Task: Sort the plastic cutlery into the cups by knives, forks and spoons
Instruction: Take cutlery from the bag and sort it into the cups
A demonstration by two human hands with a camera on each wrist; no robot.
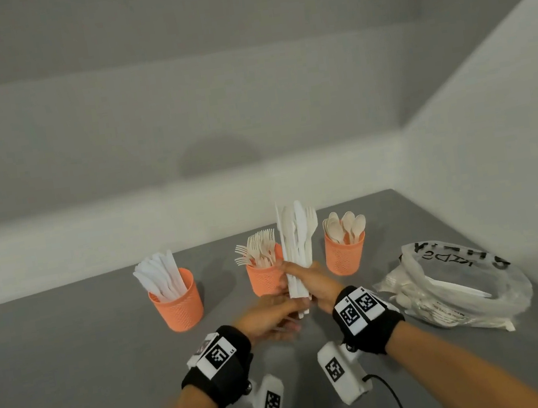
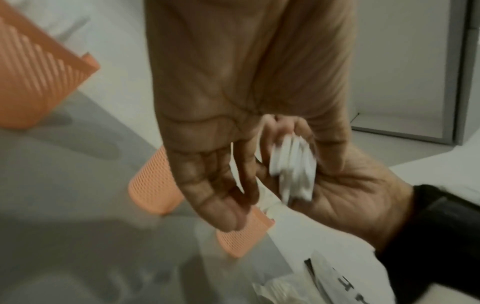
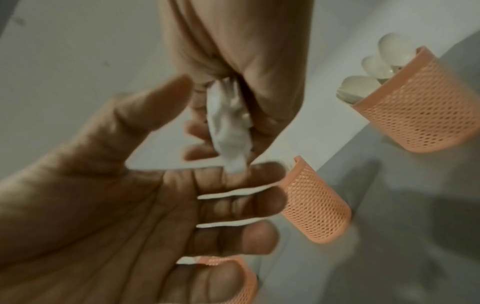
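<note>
Left hand (image 1: 269, 317) sits just under the bundle of cutlery (image 1: 297, 244), palm up and fingers spread and relaxed, gripping nothing; in the right wrist view its straight fingers (image 3: 233, 203) lie below the white handle ends (image 3: 228, 127), probably to square the handles or to catch a piece as it is drawn out.

Taking the middle cup as the landmark: well to its left stands the knife cup (image 1: 177, 301), its white knives (image 1: 162, 276) leaning blade-up so the type shows at a glance. The middle cup itself, the fork cup (image 1: 264, 278), holds forks (image 1: 260, 248) with tines up, and it is partly hidden by the raised bundle.

Just in front of that cup, the right hand (image 1: 313, 282) is closed around the bundle's lower half, holding it upright above the desk (image 1: 76, 369). Knife, spoon and fork heads fan out at the top, which lets each piece be told apart before it is pulled. The pieces look unsorted, so the sorting is only partly done.

Right of the middle cup is the spoon cup (image 1: 346, 253), its spoons (image 1: 346, 225) bowl-up. Farther right lies a clear plastic bag (image 1: 462, 284) on its side, with more pale cutlery dimly visible inside, within reach of the right hand.
</note>
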